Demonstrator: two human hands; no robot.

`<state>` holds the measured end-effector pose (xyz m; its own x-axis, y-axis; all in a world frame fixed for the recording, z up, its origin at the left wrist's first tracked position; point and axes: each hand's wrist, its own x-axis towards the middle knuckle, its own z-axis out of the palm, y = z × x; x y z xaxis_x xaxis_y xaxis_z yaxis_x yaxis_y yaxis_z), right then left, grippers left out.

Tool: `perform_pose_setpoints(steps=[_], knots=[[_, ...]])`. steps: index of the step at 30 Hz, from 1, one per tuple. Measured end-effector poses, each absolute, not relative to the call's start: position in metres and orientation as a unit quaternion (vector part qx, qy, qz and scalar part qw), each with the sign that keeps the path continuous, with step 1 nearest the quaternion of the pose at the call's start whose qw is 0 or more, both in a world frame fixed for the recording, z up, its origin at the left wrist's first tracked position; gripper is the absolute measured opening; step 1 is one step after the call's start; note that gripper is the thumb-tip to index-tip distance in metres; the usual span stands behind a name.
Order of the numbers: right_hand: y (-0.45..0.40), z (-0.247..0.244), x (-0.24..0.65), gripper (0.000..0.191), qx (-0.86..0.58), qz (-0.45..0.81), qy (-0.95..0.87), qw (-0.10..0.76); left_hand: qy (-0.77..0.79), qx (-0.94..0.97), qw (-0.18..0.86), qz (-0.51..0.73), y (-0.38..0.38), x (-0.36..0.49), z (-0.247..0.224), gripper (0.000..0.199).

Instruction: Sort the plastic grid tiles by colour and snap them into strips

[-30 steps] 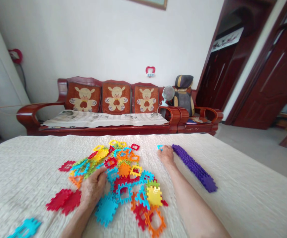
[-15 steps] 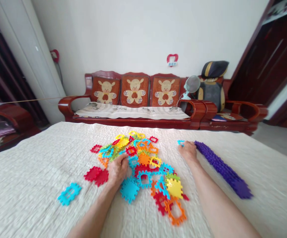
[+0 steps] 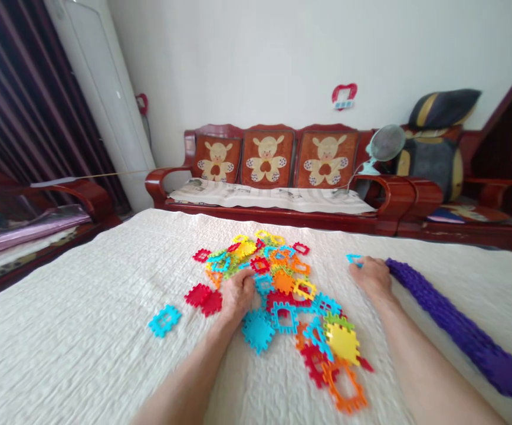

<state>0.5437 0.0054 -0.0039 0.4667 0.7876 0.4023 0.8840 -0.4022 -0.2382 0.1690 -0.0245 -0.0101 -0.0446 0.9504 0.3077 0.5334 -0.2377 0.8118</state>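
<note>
My left hand [image 3: 238, 293] rests at the left side of a loose pile of colourful interlocking plastic tiles, its fingers curled down; whatever they hold is hidden. Beside it lie two red tiles [image 3: 203, 299], and a solid blue tile [image 3: 258, 331] is just in front of its wrist. Right of the pile, my right hand [image 3: 372, 277] is closed on a small blue tile [image 3: 353, 258] that pokes out past its fingertips. Close to that hand's right side begins a long row of stacked purple tiles [image 3: 450, 321], lying diagonally toward the near right.
A single blue tile [image 3: 164, 320] lies apart on the left of the quilted white cloth [image 3: 83, 354]. Orange frame tiles [image 3: 345, 386] lie at the near end of the pile. Beyond the table stand a wooden sofa [image 3: 265, 215] and a small fan [image 3: 386, 144].
The head view has turned to the left, so everything appears farther right. Both hands stay in nearly the same places by the pile and the purple row.
</note>
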Motion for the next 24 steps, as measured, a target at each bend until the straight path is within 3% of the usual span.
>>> perform_pose_setpoints(steps=[7,12,18,24], knots=[[0.007,-0.001,0.540,0.036,-0.842,-0.076,-0.493,0.203,0.584,0.659,0.229,0.416,-0.030,0.170,0.001,0.029],[0.008,-0.005,0.541,0.034,-0.831,-0.083,-0.506,0.214,0.560,0.700,0.154,0.414,-0.030,0.170,0.010,0.039],[0.009,-0.012,0.544,0.031,-0.819,-0.116,-0.520,0.215,0.478,0.826,0.113,0.276,-0.037,0.172,0.012,0.043],[0.006,-0.009,0.538,0.034,-0.825,-0.108,-0.518,0.199,0.411,0.806,0.158,0.397,-0.032,0.170,0.007,0.039]])
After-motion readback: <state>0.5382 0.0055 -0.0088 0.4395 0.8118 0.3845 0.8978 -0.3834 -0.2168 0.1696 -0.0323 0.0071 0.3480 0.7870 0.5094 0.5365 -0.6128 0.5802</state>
